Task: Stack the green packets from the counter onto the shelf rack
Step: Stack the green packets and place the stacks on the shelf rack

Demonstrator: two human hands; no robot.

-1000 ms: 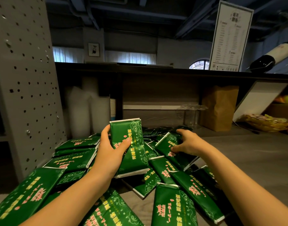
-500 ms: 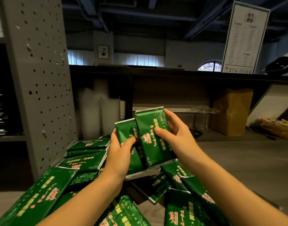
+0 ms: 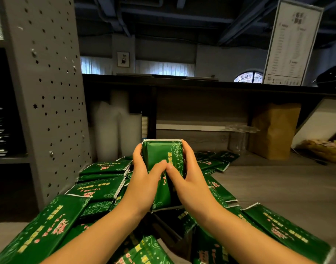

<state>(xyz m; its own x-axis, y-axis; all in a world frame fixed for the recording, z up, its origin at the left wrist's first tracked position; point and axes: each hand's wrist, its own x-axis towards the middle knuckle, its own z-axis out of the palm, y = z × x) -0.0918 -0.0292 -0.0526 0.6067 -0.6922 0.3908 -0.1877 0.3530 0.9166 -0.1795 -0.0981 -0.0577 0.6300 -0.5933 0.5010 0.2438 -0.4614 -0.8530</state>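
Green packets in hand: your stack of glossy green foil packets (image 3: 164,159), printed in pink and yellow, stands upright above the heap. It is pressed square between both hands. White sealed edges show along its top, more than one layer thick.
Left hand: your left hand (image 3: 144,181) grips the stack's left side. Its fingers (image 3: 137,154) are clamped round the left edge and the thumb lies across the front face.
Right hand: your right hand (image 3: 187,180) grips the right side the same way. Its fingers (image 3: 185,149) are curled round the right edge, and the thumb lies on the front, its tip just beside your left thumb.
Heap: the loose green packets (image 3: 101,185) lie overlapping at many angles below and around your forearms. They spread from the lower left corner across to the lower right.
Surface: the grey wood-grain surface (image 3: 277,187) carries the heap and shows bare to the right of it.
Shelf rack: the grey perforated metal upright of the shelf rack (image 3: 49,82) stands at your left, just beside the heap. Its dark bays hold flat stacked items too dim to identify.
Behind: white plastic cups (image 3: 113,130) stand stacked beyond the heap, with clear plastic cups (image 3: 237,138) and a brown paper bag (image 3: 274,130) further right. A white printed menu card (image 3: 293,42) stands on the dark ledge (image 3: 201,85) above.
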